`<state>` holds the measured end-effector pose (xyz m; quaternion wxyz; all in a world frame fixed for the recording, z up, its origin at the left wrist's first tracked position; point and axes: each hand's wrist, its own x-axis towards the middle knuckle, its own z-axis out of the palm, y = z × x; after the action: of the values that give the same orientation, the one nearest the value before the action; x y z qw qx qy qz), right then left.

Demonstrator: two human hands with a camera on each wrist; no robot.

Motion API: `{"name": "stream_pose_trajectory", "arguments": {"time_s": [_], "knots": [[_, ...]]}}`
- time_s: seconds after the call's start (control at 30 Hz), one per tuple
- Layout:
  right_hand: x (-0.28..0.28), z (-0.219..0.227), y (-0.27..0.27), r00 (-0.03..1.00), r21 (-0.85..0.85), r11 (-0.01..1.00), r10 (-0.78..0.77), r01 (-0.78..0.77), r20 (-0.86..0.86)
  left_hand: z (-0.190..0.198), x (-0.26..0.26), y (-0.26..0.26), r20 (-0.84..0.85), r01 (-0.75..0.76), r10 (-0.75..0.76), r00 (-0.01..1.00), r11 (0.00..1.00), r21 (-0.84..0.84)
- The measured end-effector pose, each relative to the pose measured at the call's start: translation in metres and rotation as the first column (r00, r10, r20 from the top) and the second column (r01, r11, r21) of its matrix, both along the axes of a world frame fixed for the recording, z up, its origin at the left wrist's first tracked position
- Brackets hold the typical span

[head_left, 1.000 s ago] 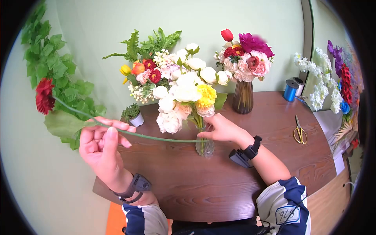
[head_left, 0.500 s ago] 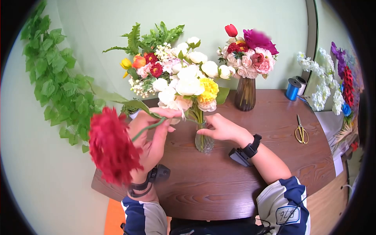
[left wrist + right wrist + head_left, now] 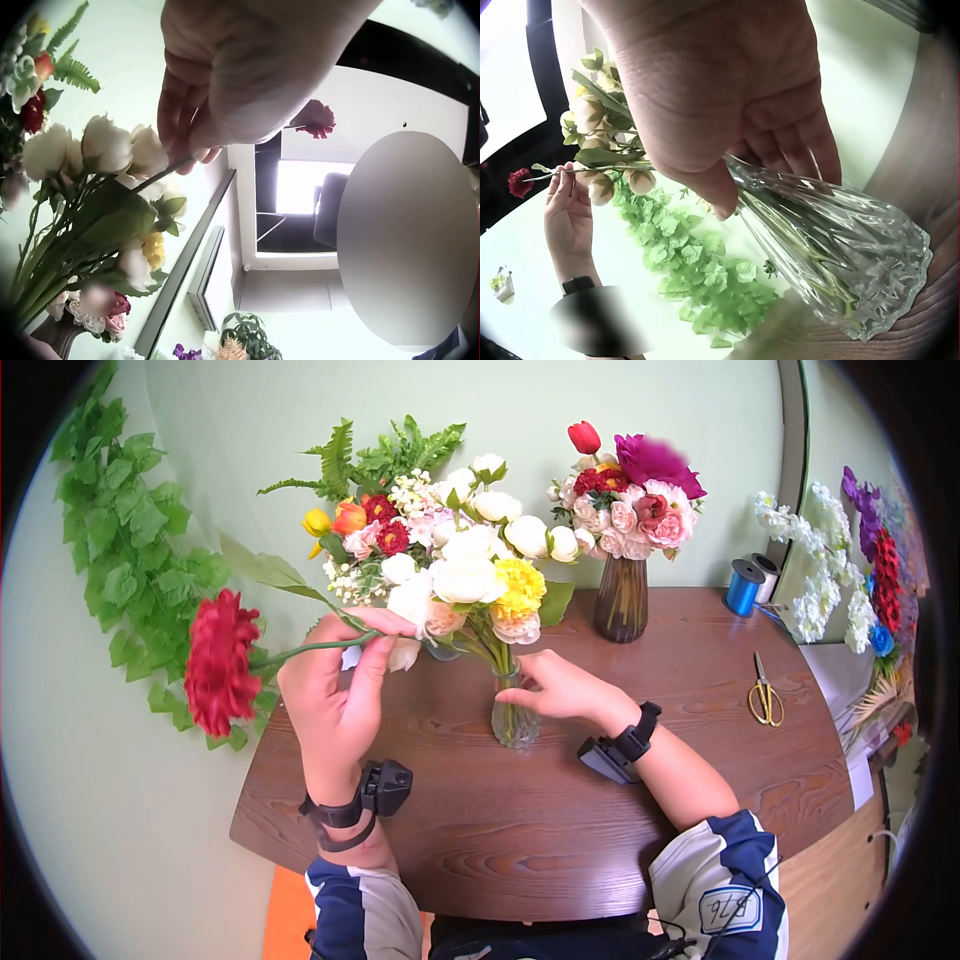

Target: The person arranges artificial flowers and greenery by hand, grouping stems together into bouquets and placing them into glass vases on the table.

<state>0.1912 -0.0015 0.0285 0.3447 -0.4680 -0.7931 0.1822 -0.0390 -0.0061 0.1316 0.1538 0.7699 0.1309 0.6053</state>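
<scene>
My left hand (image 3: 340, 680) pinches the green stem of a red flower (image 3: 222, 665) between thumb and fingers, left of the white bouquet. The red bloom points left, and a long leaf (image 3: 275, 572) rises from its stem. In the left wrist view, the stem (image 3: 161, 174) runs toward the white blooms (image 3: 105, 144); its far end is hidden among them. My right hand (image 3: 570, 688) grips the neck of a clear ribbed glass vase (image 3: 840, 255) standing on the table. White flowers (image 3: 470, 565) and a yellow flower (image 3: 519, 588) lean left out of it.
Behind stands a brown glass vase (image 3: 622, 600) with pink and purple blooms. Gold-handled scissors (image 3: 766, 705) and a blue ribbon spool (image 3: 744, 590) lie to the right on the brown table (image 3: 540, 850). Fern leaves (image 3: 395, 455) rise at the back; ivy (image 3: 140, 550) hangs at the left wall.
My left hand has moved right with the red flower, whose bloom swung down close to the camera and then back left. Its stem now reaches into the bouquet. The right hand stays at the vase.
</scene>
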Motion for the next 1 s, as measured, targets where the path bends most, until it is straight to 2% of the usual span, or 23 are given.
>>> {"name": "stream_pose_trajectory", "arguments": {"time_s": [0.37,0.47,0.53,0.7,0.77,0.83,0.9,0.97,1.0], "knots": [[0.000,-0.003,0.003,1.000,-0.008,1.000,0.010,-0.010,0.014,0.000,0.003,-0.005,0.008,0.098,-0.098,0.995,0.992,-0.080],[0.000,-0.004,0.002,1.000,-0.003,1.000,0.011,-0.011,0.004,0.000,0.002,-0.004,-0.002,0.085,-0.085,0.996,0.992,-0.098],[0.000,-0.002,0.001,1.000,-0.058,0.998,0.016,-0.017,-0.007,-0.002,0.004,-0.001,-0.008,0.100,-0.101,0.995,0.991,-0.086],[-0.001,-0.002,0.001,1.000,-0.074,0.997,0.013,-0.012,0.006,-0.003,0.011,-0.003,0.018,0.140,-0.139,0.990,0.986,-0.090],[-0.001,-0.002,0.001,1.000,-0.072,0.997,0.018,-0.018,0.003,-0.002,0.011,-0.004,-0.004,0.113,-0.114,0.993,0.989,-0.099],[-0.004,-0.002,0.000,1.000,0.012,1.000,0.002,-0.002,-0.002,-0.003,0.010,-0.003,-0.009,0.095,-0.096,0.995,0.991,-0.099],[-0.004,0.000,0.000,1.000,0.002,1.000,-0.008,0.008,0.018,-0.002,0.009,0.000,-0.014,0.076,-0.077,0.997,0.992,-0.100],[-0.003,-0.002,0.001,0.999,-0.008,1.000,-0.020,0.020,0.040,-0.003,0.010,0.005,-0.047,-0.037,0.038,0.998,0.999,0.031],[-0.003,-0.003,0.001,0.999,0.006,1.000,-0.015,0.015,0.030,-0.002,0.009,0.006,-0.045,-0.037,0.038,0.998,0.999,0.029]]}}
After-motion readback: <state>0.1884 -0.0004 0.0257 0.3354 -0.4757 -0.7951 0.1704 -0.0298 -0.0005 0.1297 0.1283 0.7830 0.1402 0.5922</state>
